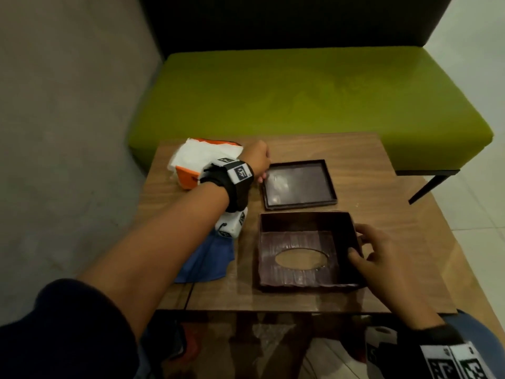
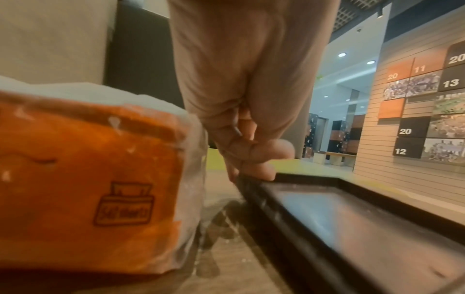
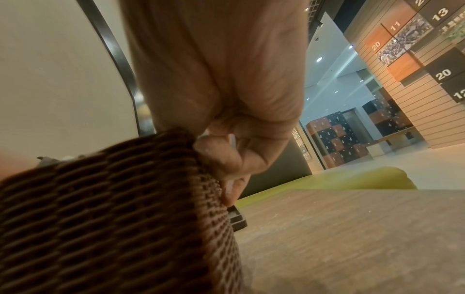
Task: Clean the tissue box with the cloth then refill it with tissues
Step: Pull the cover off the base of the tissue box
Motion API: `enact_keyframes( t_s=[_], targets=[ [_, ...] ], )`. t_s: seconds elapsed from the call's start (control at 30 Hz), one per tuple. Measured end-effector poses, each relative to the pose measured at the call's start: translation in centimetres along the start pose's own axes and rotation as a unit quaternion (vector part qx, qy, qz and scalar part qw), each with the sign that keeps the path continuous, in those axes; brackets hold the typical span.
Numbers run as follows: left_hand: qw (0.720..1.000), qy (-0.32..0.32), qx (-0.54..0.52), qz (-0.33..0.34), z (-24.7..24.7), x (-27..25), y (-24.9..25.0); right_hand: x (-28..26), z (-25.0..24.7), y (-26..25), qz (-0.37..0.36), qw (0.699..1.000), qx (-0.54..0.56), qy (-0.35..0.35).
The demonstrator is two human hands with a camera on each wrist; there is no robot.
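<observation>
The dark brown woven tissue box (image 1: 297, 269) lies on the table with its oval slot facing down and its inside showing. My right hand (image 1: 358, 247) grips its right wall, thumb inside and fingers outside; the right wrist view shows the hand (image 3: 219, 159) against the woven wall (image 3: 113, 208). Behind the box lies its flat base tray (image 1: 299, 183). My left hand (image 1: 261, 170) has curled fingers pinching the tray's near left corner (image 2: 251, 179). An orange and white tissue pack (image 1: 196, 157) sits just left of that hand. The blue cloth (image 1: 207, 258) lies under my left forearm.
The wooden table (image 1: 382, 214) is small, with a glass edge nearest me. A green bench (image 1: 300, 91) stands right behind it, and a grey wall (image 1: 68, 105) closes the left side. Tiled floor shows on the right.
</observation>
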State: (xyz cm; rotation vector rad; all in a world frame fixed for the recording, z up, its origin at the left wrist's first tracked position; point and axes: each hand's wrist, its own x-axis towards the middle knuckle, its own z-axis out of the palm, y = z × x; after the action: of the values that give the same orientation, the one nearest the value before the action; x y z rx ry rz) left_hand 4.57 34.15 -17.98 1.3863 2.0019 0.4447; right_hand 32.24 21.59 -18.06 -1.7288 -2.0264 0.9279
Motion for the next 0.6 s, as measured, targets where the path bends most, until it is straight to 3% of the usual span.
enact_keyframes(
  t_s=[0.1, 0.17, 0.23, 0.3, 0.43, 0.6],
  targets=[
    [0.997, 0.039, -0.050, 0.034, -1.4, -1.6, 0.5, 0.2, 0.0, 0.0, 0.003, 1.000, 0.007, -0.001],
    [0.983, 0.131, -0.050, 0.117, -3.9, -3.3, 0.3, 0.2, 0.1, -0.1, 0.006, 1.000, 0.001, -0.003],
    [0.959, 0.215, -0.003, 0.185, -7.0, -5.1, -1.3, 0.2, 0.1, -0.2, 0.007, 1.000, 0.000, 0.003],
    [0.941, 0.253, 0.073, 0.214, -9.8, -6.4, -4.2, 0.2, 0.2, -0.3, 0.005, 1.000, -0.002, 0.011],
    [0.921, 0.199, 0.232, 0.241, -12.5, -7.6, -9.5, 0.3, 0.5, -0.7, 0.015, 0.999, -0.013, 0.030],
    [0.907, 0.124, 0.300, 0.269, -11.4, -7.7, -10.1, 0.3, 0.7, -1.6, 0.029, 0.999, -0.029, 0.035]
  ],
)
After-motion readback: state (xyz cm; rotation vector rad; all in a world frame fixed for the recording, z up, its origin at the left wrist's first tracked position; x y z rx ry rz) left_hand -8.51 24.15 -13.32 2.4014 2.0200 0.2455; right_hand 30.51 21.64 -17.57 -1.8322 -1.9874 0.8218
